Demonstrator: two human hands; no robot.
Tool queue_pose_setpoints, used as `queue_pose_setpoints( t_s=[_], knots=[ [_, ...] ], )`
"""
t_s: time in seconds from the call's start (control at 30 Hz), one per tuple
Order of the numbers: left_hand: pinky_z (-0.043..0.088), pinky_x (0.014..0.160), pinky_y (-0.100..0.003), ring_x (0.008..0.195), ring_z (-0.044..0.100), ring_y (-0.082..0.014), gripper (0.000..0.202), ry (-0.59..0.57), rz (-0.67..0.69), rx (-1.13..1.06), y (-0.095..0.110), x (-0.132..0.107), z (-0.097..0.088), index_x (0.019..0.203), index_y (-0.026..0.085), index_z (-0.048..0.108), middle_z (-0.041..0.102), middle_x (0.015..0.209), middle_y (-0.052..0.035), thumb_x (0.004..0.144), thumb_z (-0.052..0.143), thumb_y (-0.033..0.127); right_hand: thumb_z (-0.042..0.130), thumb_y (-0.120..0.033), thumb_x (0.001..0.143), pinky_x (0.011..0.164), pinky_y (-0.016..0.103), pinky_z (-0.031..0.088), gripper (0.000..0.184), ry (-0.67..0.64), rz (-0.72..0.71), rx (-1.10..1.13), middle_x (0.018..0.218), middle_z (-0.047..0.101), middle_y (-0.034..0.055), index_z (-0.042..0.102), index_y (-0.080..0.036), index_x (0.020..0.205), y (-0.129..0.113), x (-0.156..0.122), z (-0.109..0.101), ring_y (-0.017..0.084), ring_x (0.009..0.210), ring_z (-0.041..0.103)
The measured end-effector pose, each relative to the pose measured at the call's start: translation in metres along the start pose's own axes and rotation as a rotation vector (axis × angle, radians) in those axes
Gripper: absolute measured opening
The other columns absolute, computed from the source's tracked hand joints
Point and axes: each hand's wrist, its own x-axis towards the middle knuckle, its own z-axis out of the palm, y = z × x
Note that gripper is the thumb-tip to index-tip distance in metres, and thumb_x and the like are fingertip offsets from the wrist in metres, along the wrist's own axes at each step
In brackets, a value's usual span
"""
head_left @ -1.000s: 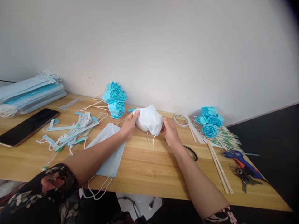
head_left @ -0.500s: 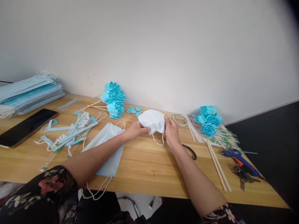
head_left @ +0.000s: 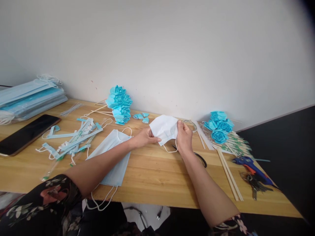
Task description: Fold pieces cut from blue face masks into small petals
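My left hand [head_left: 145, 137] and my right hand [head_left: 184, 137] both pinch a white face mask [head_left: 164, 128], held just above the wooden table [head_left: 152, 177] near the wall. The left hand grips its lower left edge, the right hand its right edge. The mask's ear loop [head_left: 169, 150] hangs down between the hands. A flat light-blue mask [head_left: 112, 157] lies under my left forearm. Black scissors [head_left: 200, 159] lie partly hidden behind my right wrist.
A stack of blue masks [head_left: 29, 100] and a phone [head_left: 27, 132] lie at far left, with cut mask strips [head_left: 71, 139] beside them. Folded blue petals [head_left: 119, 105] lean at the wall. At right are tape [head_left: 190, 124], blue roses on sticks [head_left: 220, 129], wooden sticks [head_left: 230, 177], a glue gun [head_left: 251, 167] and keys [head_left: 257, 188].
The puffed-open mask has been flattened and folded smaller. My left hand slid from its top left corner down to its lower edge, and my right hand rose to its right edge.
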Motion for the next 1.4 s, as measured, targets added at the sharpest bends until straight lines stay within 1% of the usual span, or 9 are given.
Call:
queue_pose_setpoints(
  t_s=[0.17,0.37,0.53,0.67,0.8,0.93,1.07,1.23,1.4],
  knots=[
    [0.051,0.073,-0.031,0.084,0.063,-0.0192,0.059,0.043,-0.017,0.023,-0.005,0.000,-0.003,0.119,0.015,0.056,0.066,0.106,-0.0110,0.067,0.077,0.034,0.056,-0.057,0.079,0.051,0.025,0.031,0.041,-0.011,0.018,0.065,0.060,0.039,-0.0044,0.046,-0.020,0.064,-0.002,-0.001,0.001,0.011,0.055,0.035],
    [0.050,0.065,-0.027,0.080,0.061,-0.0172,0.063,0.203,-0.012,0.099,0.000,-0.003,-0.008,0.129,0.014,0.047,0.064,0.108,-0.0124,0.074,0.071,0.037,0.055,-0.059,0.079,0.055,0.024,0.034,0.042,-0.016,0.031,0.051,0.062,0.045,-0.0037,0.052,-0.018,0.068,-0.001,-0.001,-0.001,0.011,0.058,0.039],
    [0.051,0.068,-0.028,0.091,0.060,-0.0197,0.059,0.263,0.001,-0.028,0.005,-0.004,-0.007,0.129,0.017,0.048,0.059,0.120,-0.0127,0.078,0.067,0.041,0.054,-0.062,0.079,0.055,0.024,0.034,0.045,-0.053,0.044,0.011,0.062,0.050,-0.0032,0.055,-0.018,0.069,-0.003,-0.005,0.001,0.012,0.059,0.042],
    [0.050,0.065,-0.026,0.084,0.061,-0.0182,0.057,0.322,-0.035,-0.031,0.003,-0.003,-0.006,0.121,0.013,0.055,0.064,0.111,-0.0124,0.074,0.072,0.040,0.050,-0.062,0.080,0.058,0.025,0.037,0.047,-0.135,0.064,0.062,0.068,0.057,-0.0008,0.059,-0.017,0.072,-0.005,-0.010,0.005,0.013,0.063,0.048],
    [0.051,0.064,-0.026,0.078,0.061,-0.0171,0.057,0.306,-0.025,-0.003,0.002,-0.002,-0.006,0.119,0.013,0.058,0.067,0.102,-0.0102,0.072,0.073,0.040,0.051,-0.062,0.080,0.057,0.025,0.036,0.046,-0.133,0.050,0.058,0.064,0.053,-0.0014,0.055,-0.018,0.067,-0.004,-0.012,0.006,0.013,0.061,0.046],
    [0.048,0.054,-0.023,0.067,0.058,-0.0136,0.057,0.304,-0.050,0.054,0.003,-0.003,-0.007,0.117,0.012,0.058,0.067,0.091,-0.0080,0.072,0.071,0.045,0.053,-0.060,0.080,0.053,0.024,0.032,0.046,-0.079,0.003,-0.014,0.058,0.044,-0.0036,0.048,-0.019,0.062,-0.003,-0.011,0.006,0.011,0.058,0.038],
    [0.046,0.050,-0.020,0.064,0.056,-0.0119,0.061,0.307,-0.039,0.068,0.003,-0.003,-0.009,0.118,0.011,0.057,0.066,0.089,-0.0075,0.071,0.072,0.047,0.053,-0.059,0.080,0.051,0.024,0.029,0.045,-0.044,-0.016,-0.028,0.057,0.038,-0.0044,0.044,-0.019,0.060,-0.003,-0.008,0.003,0.010,0.056,0.033],
    [0.050,0.063,-0.024,0.088,0.062,-0.0204,0.066,0.264,0.014,0.013,0.001,0.000,-0.010,0.126,0.014,0.053,0.066,0.104,-0.0106,0.071,0.072,0.045,0.059,-0.056,0.078,0.047,0.024,0.027,0.044,0.031,-0.004,0.033,0.055,0.032,-0.0056,0.043,-0.019,0.059,0.000,-0.001,-0.001,0.009,0.052,0.030],
    [0.048,0.088,-0.033,0.116,0.053,-0.0270,0.066,0.256,0.059,0.018,0.000,0.000,-0.010,0.130,0.016,0.051,0.062,0.120,-0.0111,0.073,0.072,0.041,0.059,-0.058,0.077,0.049,0.024,0.033,0.043,-0.044,0.082,0.125,0.056,0.046,-0.0037,0.052,-0.018,0.064,0.002,0.001,-0.002,0.010,0.052,0.040]
  ],
)
